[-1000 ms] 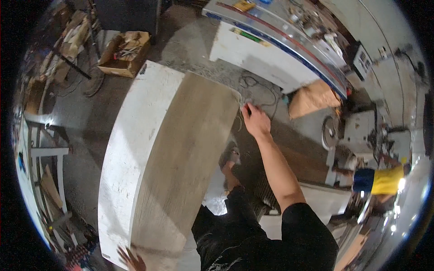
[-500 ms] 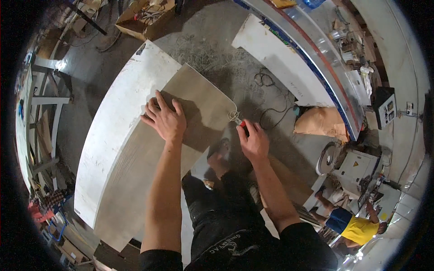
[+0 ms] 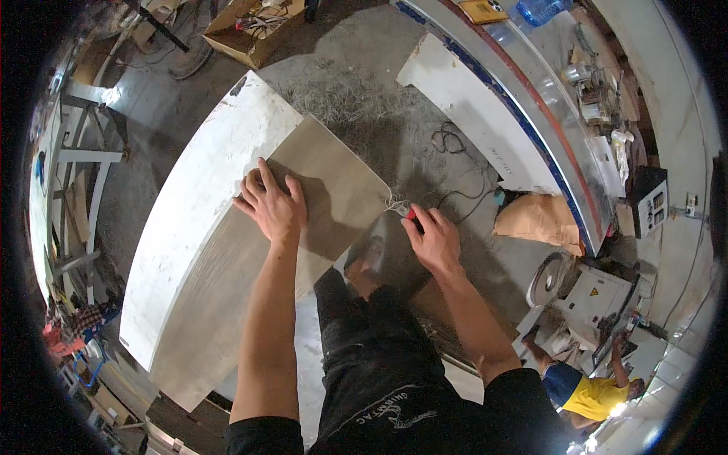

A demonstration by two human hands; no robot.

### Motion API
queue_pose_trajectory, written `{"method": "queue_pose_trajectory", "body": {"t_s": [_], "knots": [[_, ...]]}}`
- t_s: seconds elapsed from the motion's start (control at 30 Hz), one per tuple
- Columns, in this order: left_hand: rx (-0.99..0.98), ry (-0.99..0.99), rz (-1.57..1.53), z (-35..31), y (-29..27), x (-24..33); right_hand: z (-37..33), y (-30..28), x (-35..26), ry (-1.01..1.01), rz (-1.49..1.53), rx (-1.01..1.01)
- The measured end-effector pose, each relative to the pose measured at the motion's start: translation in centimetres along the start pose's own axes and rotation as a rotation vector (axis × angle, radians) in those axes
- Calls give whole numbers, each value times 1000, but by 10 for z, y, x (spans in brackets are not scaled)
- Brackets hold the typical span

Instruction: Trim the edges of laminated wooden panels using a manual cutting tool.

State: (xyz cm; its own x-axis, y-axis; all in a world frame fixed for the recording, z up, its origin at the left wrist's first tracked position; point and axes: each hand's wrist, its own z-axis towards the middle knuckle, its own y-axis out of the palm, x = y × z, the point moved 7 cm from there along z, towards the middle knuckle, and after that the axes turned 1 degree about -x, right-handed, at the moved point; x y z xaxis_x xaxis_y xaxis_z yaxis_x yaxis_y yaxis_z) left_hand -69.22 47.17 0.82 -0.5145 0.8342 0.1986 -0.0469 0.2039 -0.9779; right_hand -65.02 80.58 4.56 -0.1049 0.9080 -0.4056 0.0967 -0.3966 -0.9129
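A long grey-brown panel [image 3: 227,273] lies on a white slab [image 3: 205,197] in front of me. My left hand [image 3: 271,203] presses flat on the panel's far part, fingers spread. My right hand [image 3: 434,239] is closed around a small red-handled tool [image 3: 410,214] at the panel's right edge, where pale curly shavings [image 3: 394,202] hang off the corner. My dark trousers and one foot [image 3: 364,262] show below the panel's edge.
A cardboard box [image 3: 254,30] sits on the floor at the top. A long white machine table with blue and red edging [image 3: 523,114] runs along the right, with a brown sack [image 3: 535,216] and cables beside it. A person in yellow [image 3: 595,394] crouches at lower right. White frames [image 3: 80,159] stand left.
My left hand came from the panel's near end onto its far part and now rests flat. My right hand stays at the right edge with the tool; the view shifted closer.
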Motion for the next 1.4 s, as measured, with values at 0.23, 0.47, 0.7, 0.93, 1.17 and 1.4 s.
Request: {"method": "queue_pose_trajectory", "body": {"t_s": [0.23, 0.47, 0.7, 0.93, 1.17, 1.4], "knots": [[160, 94, 9, -3, -2, 4, 51, -11, -10, -165, -6, 29], [159, 54, 19, -4, -6, 1, 136, 9, -49, -369, 1, -214], [136, 47, -40, 3, -17, 9, 244, 38, -115, -540, 85, -68], [102, 17, -45, 0, -18, 4, 295, 39, -113, -285, 124, -378], [89, -1, -40, 1, -22, 11, 95, 134, 185, 22, -556, -1129], [96, -49, -52, -5, -25, -2, 1, 129, 262, 591, 197, -1154]]}}
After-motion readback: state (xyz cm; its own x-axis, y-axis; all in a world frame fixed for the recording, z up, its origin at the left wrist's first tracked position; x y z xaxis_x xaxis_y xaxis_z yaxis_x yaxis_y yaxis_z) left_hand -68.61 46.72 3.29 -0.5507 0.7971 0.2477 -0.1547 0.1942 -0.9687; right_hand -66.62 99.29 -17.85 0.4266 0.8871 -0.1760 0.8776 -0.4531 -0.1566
